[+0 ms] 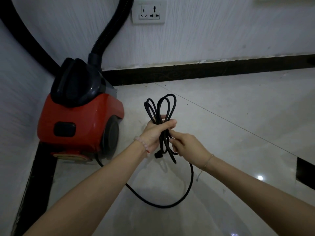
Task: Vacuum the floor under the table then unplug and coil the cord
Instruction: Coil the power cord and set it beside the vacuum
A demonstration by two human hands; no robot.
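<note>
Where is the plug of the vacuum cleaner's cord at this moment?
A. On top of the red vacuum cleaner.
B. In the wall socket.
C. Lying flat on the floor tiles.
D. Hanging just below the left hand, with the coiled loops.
D: the plug dangles under the cord bundle that the left hand grips, and the wall socket has nothing in it.

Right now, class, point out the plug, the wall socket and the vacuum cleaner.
plug (156, 155), head view, on its black body.
wall socket (148, 11), head view, on the white faceplate.
vacuum cleaner (81, 114), head view, on its red shell.
</note>
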